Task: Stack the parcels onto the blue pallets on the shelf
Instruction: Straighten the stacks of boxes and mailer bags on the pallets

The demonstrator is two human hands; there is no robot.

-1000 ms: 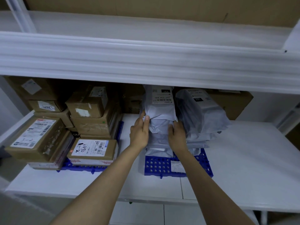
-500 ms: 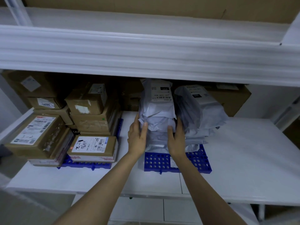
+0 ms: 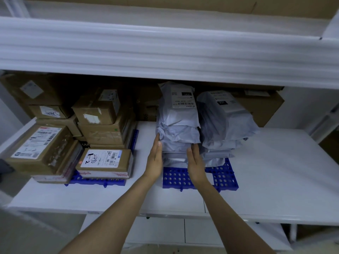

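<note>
Rear of the shelf is dark, so the back boxes are hard to read; the upper shelf board cuts off the tops of the back row. Labels are mostly illegible; only "231" shows on the top bag. The left blue pallet is nearly buried, with only its front strip and a bit of its right edge showing. The right blue pallet has its rear half covered by bags. Count: two pallets and two hands. There are two stacks of grey mailer bags on the right pallet, the left stack and the right stack, touching each other. Bags per stack can't be counted; the layers are crumpled together. Cardboard boxes are piled on the left pallet, at least seven, exact number unclear. One brown carton sits behind the right stack, partly hidden. Left hand is flat with fingers straight, fingertips against the left side of the left stack, gripping nothing. Right hand is flat too, fingers straight, at the stack's lower front right, holding nothing; contact looks likely but is not certain.
</note>
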